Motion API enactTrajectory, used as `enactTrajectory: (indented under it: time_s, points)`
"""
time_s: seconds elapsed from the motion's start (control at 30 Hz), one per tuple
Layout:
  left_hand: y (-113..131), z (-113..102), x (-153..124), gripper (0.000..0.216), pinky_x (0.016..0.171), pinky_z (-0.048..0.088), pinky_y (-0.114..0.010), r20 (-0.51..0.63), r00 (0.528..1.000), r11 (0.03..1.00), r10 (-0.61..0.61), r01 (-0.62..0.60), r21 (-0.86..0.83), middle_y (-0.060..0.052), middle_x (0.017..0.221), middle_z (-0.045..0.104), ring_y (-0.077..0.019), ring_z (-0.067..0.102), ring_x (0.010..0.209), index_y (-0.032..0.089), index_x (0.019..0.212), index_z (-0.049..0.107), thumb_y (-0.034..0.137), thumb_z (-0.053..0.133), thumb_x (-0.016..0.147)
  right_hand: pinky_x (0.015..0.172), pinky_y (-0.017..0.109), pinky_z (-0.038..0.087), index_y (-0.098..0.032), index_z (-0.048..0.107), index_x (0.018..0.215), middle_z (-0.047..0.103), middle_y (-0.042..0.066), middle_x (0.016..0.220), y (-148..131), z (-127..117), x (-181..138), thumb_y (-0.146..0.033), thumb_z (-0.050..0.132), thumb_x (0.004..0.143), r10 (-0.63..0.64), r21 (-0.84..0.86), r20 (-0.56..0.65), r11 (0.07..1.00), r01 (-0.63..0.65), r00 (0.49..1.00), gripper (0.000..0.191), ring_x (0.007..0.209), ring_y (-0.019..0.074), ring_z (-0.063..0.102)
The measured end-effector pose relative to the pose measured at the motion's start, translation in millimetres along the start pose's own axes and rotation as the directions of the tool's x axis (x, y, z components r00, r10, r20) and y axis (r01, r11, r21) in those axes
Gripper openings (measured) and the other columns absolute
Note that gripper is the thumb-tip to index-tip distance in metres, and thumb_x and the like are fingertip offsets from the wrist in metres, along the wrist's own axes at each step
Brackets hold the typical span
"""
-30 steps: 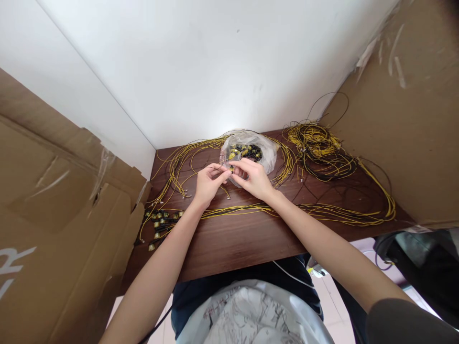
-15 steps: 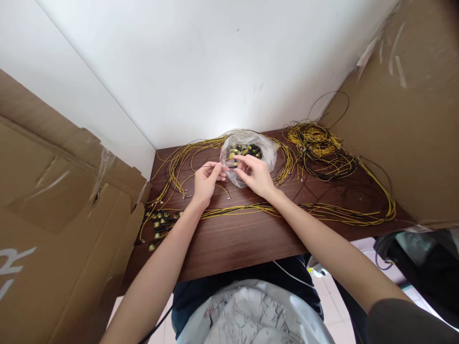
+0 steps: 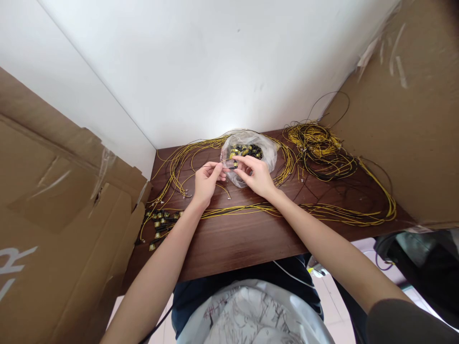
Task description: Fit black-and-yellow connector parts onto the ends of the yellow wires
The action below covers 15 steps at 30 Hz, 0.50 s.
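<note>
My left hand [image 3: 206, 180] pinches the end of a thin yellow wire [image 3: 226, 191] just above the dark wooden table [image 3: 244, 236]. My right hand [image 3: 255, 176] pinches a small black and yellow connector [image 3: 232, 167] and holds it against that wire end. Both hands meet in front of a clear plastic bag [image 3: 267, 149] that holds several more black and yellow connectors.
Long yellow wires [image 3: 322, 210] run across the table. A tangled coil of yellow and black wires [image 3: 319, 148] lies at the back right. Finished connectors [image 3: 161, 224] are piled at the left edge. Cardboard sheets [image 3: 64, 215] stand on the left and cardboard [image 3: 412, 119] on the right.
My hands rose slightly and drew a little apart, bringing the connector up level with the wire end. In the last half second nothing has visibly moved.
</note>
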<state>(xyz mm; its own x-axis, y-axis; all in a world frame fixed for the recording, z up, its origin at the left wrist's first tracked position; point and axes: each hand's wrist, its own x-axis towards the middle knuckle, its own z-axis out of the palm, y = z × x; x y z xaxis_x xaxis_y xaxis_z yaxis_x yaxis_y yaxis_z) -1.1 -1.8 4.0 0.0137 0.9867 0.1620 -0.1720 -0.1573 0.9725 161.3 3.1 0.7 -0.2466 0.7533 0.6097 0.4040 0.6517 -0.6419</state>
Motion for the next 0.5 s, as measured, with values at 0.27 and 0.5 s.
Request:
enactTrajectory:
  time_s: [0.27,0.5]
  points:
    - [0.5,0.3,-0.4,0.026,0.056,0.049,-0.021,0.002,1.0,1.0,-0.006,0.006,0.015,-0.006,0.071,0.067,-0.0087,0.058,0.057,0.012,0.075,0.06,0.037,0.066,0.073,0.062,0.027,0.047,-0.019,0.059,0.112,0.058,0.002,0.077,0.0,-0.3,-0.1,-0.019,0.055,0.083,-0.008,-0.002,0.0,1.0,0.008,1.0,0.028,0.063,0.0124,0.052]
    - [-0.3,-0.2,-0.2,0.025,0.057,0.049,-0.021,0.003,1.0,1.0,-0.005,0.004,0.013,-0.005,0.07,0.067,-0.0093,0.059,0.057,0.012,0.075,0.06,0.036,0.066,0.073,0.062,0.027,0.047,-0.019,0.058,0.112,0.058,0.001,0.077,0.4,-0.5,-0.1,-0.018,0.055,0.083,-0.003,-0.006,0.012,1.0,0.003,1.0,0.029,0.063,0.0124,0.052]
